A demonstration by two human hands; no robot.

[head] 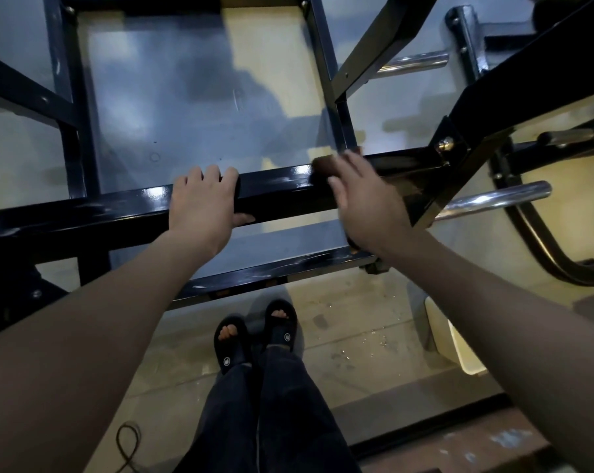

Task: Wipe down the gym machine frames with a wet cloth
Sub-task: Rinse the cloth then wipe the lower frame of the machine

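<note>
A glossy black steel crossbar (281,189) of the gym machine frame runs across the view at hand height. My left hand (205,206) grips this bar, fingers curled over its far edge and thumb under the near side. My right hand (363,196) lies on the bar further right, blurred, pressing a dark brown cloth (324,167) against the metal. Only a corner of the cloth shows past the fingers; the rest is hidden under the palm.
More black frame tubes (73,107) stand beyond and a lower bar (271,273) runs below. Chrome pegs (496,198) stick out on the right. My feet in black sandals (254,332) stand on the pale floor. A loose cord (128,442) lies at lower left.
</note>
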